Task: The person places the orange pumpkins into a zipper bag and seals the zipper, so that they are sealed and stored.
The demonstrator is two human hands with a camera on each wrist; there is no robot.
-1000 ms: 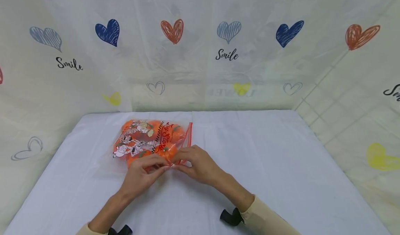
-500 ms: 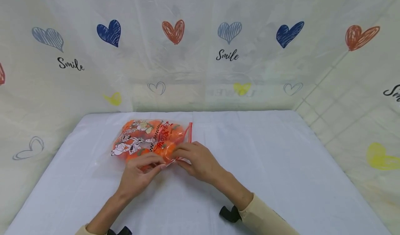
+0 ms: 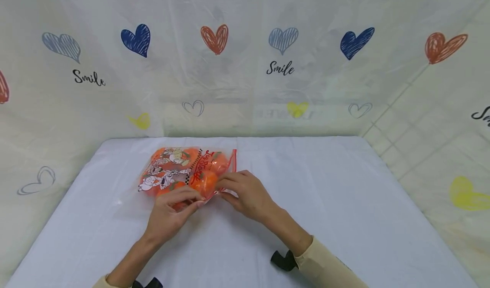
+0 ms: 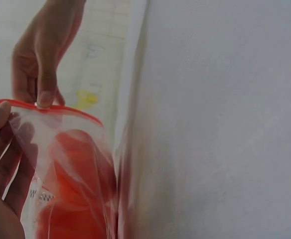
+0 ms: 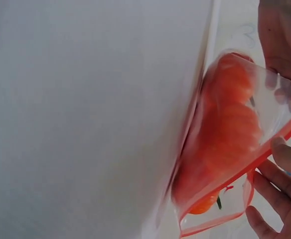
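Note:
A clear zip bag (image 3: 172, 169) printed with cartoon figures and red lettering lies at the table's left middle. Orange pumpkin-like pieces (image 5: 230, 119) with green bits fill it. At its near corner, my left hand (image 3: 168, 213) pinches the end of the red zip strip (image 4: 78, 110). A short way along the strip, my right hand (image 3: 246, 194) pinches a small white slider (image 4: 37, 105) between thumb and fingers. Between the hands the strip's edges run together; beyond the right hand they stand apart, as the right wrist view shows.
A white cloth covers the table (image 3: 325, 194). Behind and beside it hangs a pale sheet (image 3: 245, 75) printed with hearts and "Smile". Black wrist mounts (image 3: 283, 260) sit below the beige sleeves (image 3: 325, 264).
My right hand has moved a little up and right along the zip strip, away from the left hand. The left hand has shifted slightly left, still pinching the bag's corner.

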